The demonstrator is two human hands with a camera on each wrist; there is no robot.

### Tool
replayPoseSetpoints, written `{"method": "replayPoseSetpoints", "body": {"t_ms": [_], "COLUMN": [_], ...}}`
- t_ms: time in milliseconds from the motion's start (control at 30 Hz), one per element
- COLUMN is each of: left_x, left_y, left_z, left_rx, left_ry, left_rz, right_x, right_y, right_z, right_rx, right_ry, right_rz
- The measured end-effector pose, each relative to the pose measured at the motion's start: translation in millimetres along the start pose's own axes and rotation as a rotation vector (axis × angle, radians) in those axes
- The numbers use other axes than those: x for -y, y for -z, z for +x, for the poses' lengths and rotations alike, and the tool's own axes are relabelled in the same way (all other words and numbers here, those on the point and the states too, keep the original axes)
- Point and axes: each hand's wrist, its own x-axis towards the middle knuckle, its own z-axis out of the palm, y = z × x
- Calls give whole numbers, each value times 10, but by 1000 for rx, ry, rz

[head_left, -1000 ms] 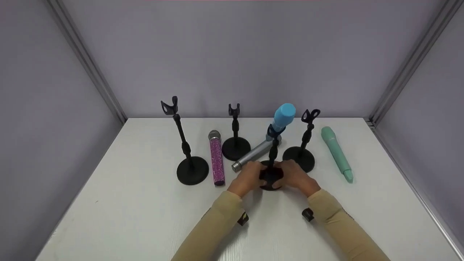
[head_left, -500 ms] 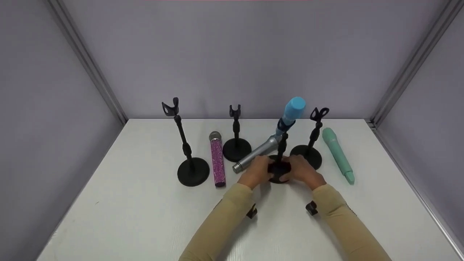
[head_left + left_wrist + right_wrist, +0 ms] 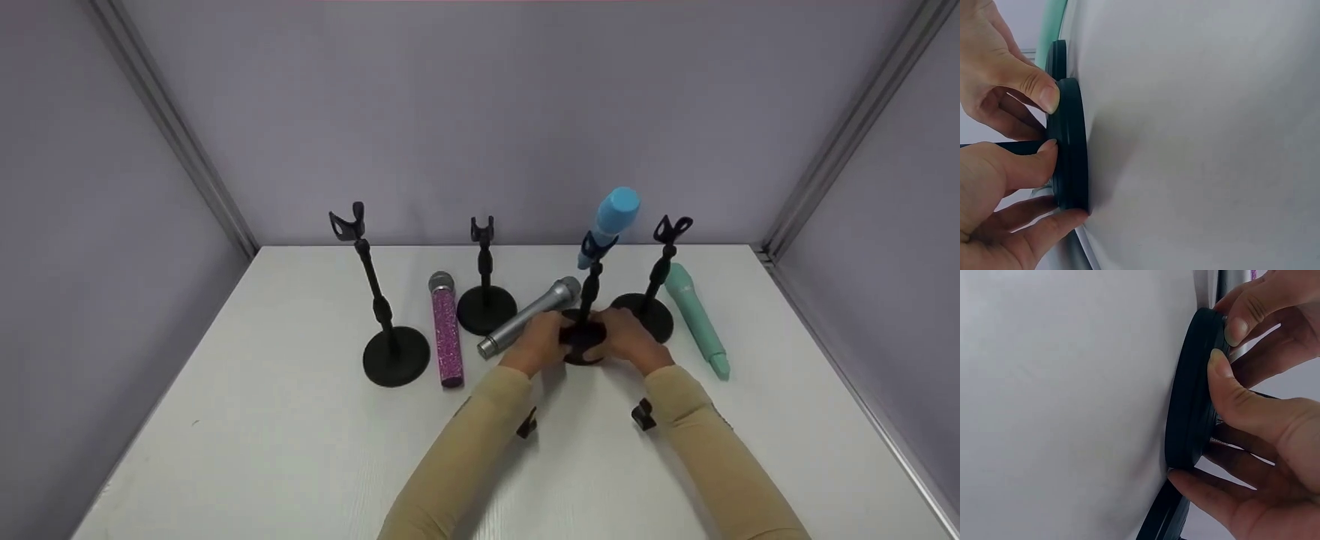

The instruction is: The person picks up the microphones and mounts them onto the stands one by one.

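A black desktop microphone stand [image 3: 591, 289] holds a blue microphone [image 3: 618, 211] in its top clip, tilted with its head up. My left hand [image 3: 541, 341] grips the left side of the stand's round base [image 3: 1188, 399], thumb on top. On the opposite side my right hand [image 3: 626, 339] grips the same base, thumb likewise on its upper face. In the left wrist view the base [image 3: 1069, 146] stays very close to the white tabletop; whether it touches is hard to tell. A silver microphone [image 3: 529, 319] lies just left of the held stand, partly behind my left hand.
Right of my hands stands another black stand [image 3: 660, 274], its base close to my right fingers. A green microphone [image 3: 697, 319] lies beyond it. Leftward are a short stand [image 3: 486, 300], a glittery pink microphone [image 3: 448, 330] and a tall stand [image 3: 382, 311]. Grey panels [image 3: 480, 120] enclose the table.
Both hands have shifted the stand with the blue microphone rightward and away from me. The empty stand on the right has also slid right, closer to the green microphone.
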Motion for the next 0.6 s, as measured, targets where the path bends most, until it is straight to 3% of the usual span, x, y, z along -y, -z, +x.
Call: {"method": "replayPoseSetpoints", "body": {"t_ms": [300, 600], "left_x": [-10, -8], "left_y": [7, 16], "left_z": [110, 131], "left_rx": [-30, -19], "left_ry": [-5, 10], "left_rz": [30, 56], "right_x": [-52, -104], "right_y": [34, 14], "right_z": [106, 97], "right_rx": [-17, -37], "right_ry": [29, 53], "right_rz": [5, 5]}}
